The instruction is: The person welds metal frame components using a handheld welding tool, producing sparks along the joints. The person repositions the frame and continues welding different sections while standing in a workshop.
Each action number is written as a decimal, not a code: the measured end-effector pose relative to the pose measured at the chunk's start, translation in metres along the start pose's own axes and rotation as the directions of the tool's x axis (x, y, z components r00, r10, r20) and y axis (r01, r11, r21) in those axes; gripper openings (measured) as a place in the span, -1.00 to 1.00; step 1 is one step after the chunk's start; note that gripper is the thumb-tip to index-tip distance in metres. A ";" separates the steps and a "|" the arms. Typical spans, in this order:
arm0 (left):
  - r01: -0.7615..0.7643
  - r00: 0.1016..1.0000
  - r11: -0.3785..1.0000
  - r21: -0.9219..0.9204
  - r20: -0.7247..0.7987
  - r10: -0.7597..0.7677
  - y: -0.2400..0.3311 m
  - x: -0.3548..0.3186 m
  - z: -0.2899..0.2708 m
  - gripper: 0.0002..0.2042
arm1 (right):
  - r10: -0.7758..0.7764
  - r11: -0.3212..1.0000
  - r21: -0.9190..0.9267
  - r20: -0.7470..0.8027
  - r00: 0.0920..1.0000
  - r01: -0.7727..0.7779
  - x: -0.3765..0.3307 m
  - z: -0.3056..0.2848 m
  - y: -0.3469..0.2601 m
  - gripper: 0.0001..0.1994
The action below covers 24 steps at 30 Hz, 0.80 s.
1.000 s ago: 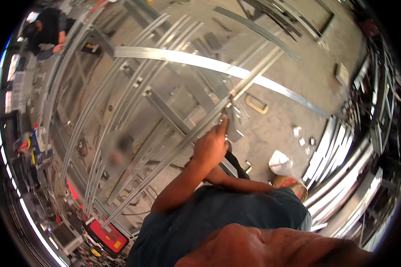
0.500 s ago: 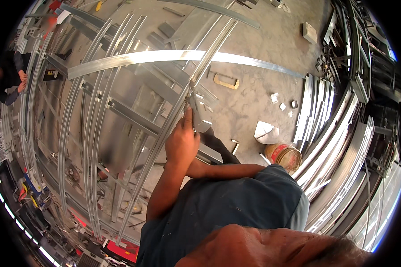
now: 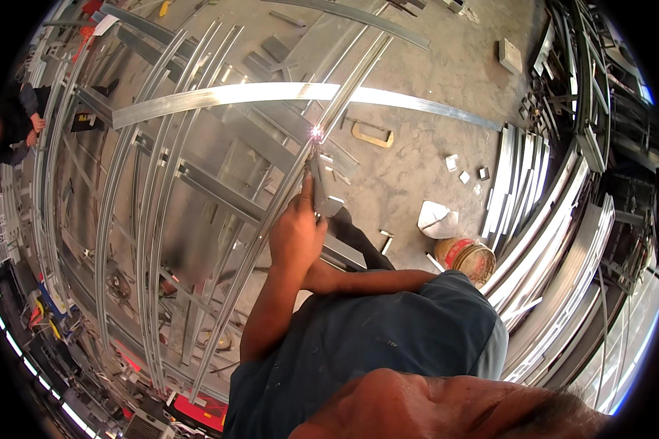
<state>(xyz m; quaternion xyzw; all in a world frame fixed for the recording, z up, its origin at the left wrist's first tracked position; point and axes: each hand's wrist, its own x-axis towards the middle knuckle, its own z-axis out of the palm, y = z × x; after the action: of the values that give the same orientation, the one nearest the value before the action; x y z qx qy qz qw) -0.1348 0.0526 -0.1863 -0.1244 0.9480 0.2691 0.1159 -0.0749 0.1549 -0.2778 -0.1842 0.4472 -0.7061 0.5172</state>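
My left hand [image 3: 297,235] is closed around a welding electrode holder [image 3: 322,192], its rod pointing up along a long galvanised steel rail [image 3: 267,227]. A bright spark [image 3: 316,133] burns at the rod's tip, where that rail meets a curved crossing steel strip [image 3: 220,95]. My right forearm [image 3: 377,281] comes across from the right. Its hand [image 3: 319,278] is tucked against my left wrist and mostly hidden. A frame of curved parallel steel rails [image 3: 150,219] spreads below on the concrete floor.
A round bucket [image 3: 470,259] and a white bag [image 3: 437,218] stand on the floor right of my hands. Stacked steel profiles [image 3: 526,183] lie further right. A tan handle-shaped piece [image 3: 372,135] lies near the spark. Another person [image 3: 16,124] crouches at far left. A red machine [image 3: 198,411] sits below.
My left hand has moved up along the rail with the holder, and a spark now burns at the rod tip. The view has swung, bringing the bucket and bag closer to centre.
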 end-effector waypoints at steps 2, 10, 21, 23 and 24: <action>-0.003 1.000 0.999 -0.051 -0.017 0.002 0.000 0.000 -0.003 -0.14 | 0.015 1.000 0.021 -0.021 1.000 -0.015 0.000 0.001 0.020 -0.37; -0.072 0.991 0.975 -0.208 -0.129 0.046 -0.004 -0.035 -0.026 -0.18 | -0.105 0.991 -0.078 0.036 0.994 0.107 -0.011 0.024 0.006 -0.53; 0.391 0.771 0.761 -0.518 -0.267 -0.578 -0.027 -0.195 -0.039 -0.37 | 0.112 0.922 -0.366 0.560 0.821 0.124 -0.038 0.088 0.028 -0.55; 0.454 0.686 0.702 -0.548 -0.287 -0.668 -0.041 -0.244 -0.029 -0.40 | 0.227 0.900 -0.425 0.653 0.723 0.101 -0.048 0.115 0.021 -0.53; 0.482 0.635 0.665 -0.570 -0.296 -0.713 -0.050 -0.266 -0.022 -0.41 | 0.257 0.883 -0.454 0.682 0.685 0.120 -0.051 0.126 0.024 -0.52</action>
<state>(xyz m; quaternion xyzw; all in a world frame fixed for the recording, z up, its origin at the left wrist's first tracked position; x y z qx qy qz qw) 0.1276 0.0457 -0.1154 -0.5277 0.7567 0.3780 -0.0782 0.0498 0.1439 -0.2199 -0.5484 0.3678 -0.4265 0.6182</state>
